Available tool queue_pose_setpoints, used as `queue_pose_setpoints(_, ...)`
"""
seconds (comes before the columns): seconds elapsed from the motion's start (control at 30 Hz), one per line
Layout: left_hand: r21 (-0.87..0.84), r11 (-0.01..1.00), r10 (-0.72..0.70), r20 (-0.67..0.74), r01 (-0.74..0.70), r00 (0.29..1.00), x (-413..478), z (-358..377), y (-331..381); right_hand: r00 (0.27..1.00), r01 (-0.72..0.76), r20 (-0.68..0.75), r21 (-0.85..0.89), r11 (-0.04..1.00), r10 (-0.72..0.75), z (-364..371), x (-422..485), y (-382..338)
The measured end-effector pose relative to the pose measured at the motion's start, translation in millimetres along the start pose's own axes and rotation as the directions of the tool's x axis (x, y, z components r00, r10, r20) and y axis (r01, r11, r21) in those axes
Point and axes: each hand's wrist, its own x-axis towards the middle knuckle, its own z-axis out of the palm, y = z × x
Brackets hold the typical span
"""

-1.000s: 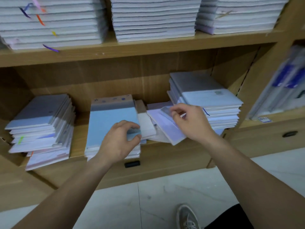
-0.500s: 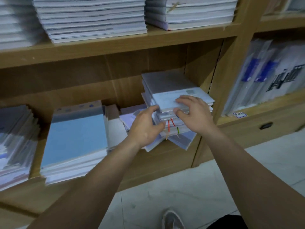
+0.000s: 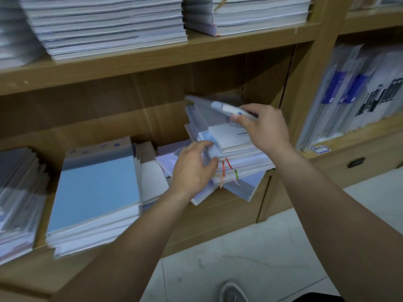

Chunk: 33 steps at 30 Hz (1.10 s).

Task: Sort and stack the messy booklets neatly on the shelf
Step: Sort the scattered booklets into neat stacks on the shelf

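Middle shelf point(image 3: 218, 216), right end of the compartment: the right-hand stack point(image 3: 244, 164) of booklets stands close to the upright side panel. Its layers are skewed, and the lowest booklets overhang the shelf's front edge. Red, orange and green ribbon markers point(image 3: 225, 168) hang down its near side.

Right hand point(image 3: 265, 129): grasping the lifted booklet point(image 3: 220, 110) at its near edge, pinched between thumb and fingers. The booklet is tilted and raised clear of the cover beneath it.

Left hand point(image 3: 194, 168): grasping the left side of the right-hand stack, thumb laid on top, fingers curled against the stacked edges.

Loose booklets point(image 3: 170, 158) lie askew between that stack and the blue-covered stack point(image 3: 96, 188), partly under the left hand. A further pile point(image 3: 19, 192) at the far left is blurred.

Upper shelf: tall white stacks point(image 3: 109, 25) side by side.

Adjoining compartment, right: clear-sleeved items point(image 3: 353, 99) stand leaning, with a white label point(image 3: 319, 148) on the shelf edge and a dark drawer handle point(image 3: 356, 162) below.

Floor point(image 3: 250, 247): pale, with one shoe point(image 3: 233, 290) at the bottom edge
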Motion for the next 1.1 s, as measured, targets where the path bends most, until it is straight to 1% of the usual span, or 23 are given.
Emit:
queue_pose_setpoints(0.1, -0.028, 0.998, -0.055, -0.032, 0.054, 0.998, 17, 6, 5, 0.999, -0.024, -0.041, 0.034, 0.999, 0.026, -5, 8, -3)
queue_pose_setpoints(0.23, -0.055, 0.995, -0.084, -0.041, 0.082, 0.996, 32, 11, 8, 0.998, -0.062, -0.014, 0.052, 0.997, 0.063, -7, 9, -2)
queue_pose_setpoints(0.4, -0.090, 0.995, -0.042, -0.034, 0.039, 0.999, 35, 8, 8, 0.996, -0.081, 0.033, 0.020, 0.996, 0.081, -6, 10, 5)
queue_pose_setpoints(0.5, -0.180, 0.982, -0.061, -0.020, 0.056, 0.998, 35, 5, 4, 0.996, -0.084, 0.039, -0.011, 0.996, 0.084, -5, 9, 8)
queue_pose_setpoints(0.6, -0.177, 0.983, -0.057, -0.003, 0.056, 0.998, 36, 5, 7, 0.996, -0.083, 0.040, -0.019, 0.996, 0.084, -6, 8, 8)
queue_pose_setpoints(0.63, -0.201, 0.978, -0.062, -0.002, 0.060, 0.998, 36, 5, 8, 0.996, -0.081, 0.040, -0.019, 0.997, 0.082, -6, 8, 9)
queue_pose_setpoints(0.73, -0.378, 0.915, -0.138, 0.031, 0.139, 0.990, 37, 6, 12, 0.996, -0.084, 0.036, -0.026, 0.996, 0.085, -5, 8, 9)
queue_pose_setpoints(0.83, -0.482, 0.853, -0.207, 0.043, 0.201, 0.977, 42, 8, 16, 0.996, -0.089, 0.023, -0.034, 0.995, 0.090, -2, 8, 10)
queue_pose_setpoints(0.97, -0.517, 0.817, -0.258, 0.068, 0.255, 0.964, 47, 10, 20, 0.997, -0.075, 0.025, -0.068, 0.995, 0.077, 1, 2, 10)
queue_pose_setpoints(1.1, -0.514, 0.822, -0.251, 0.062, 0.246, 0.966, 35, 2, 18, 0.997, -0.058, 0.037, -0.121, 0.991, 0.063, 3, -3, 10)
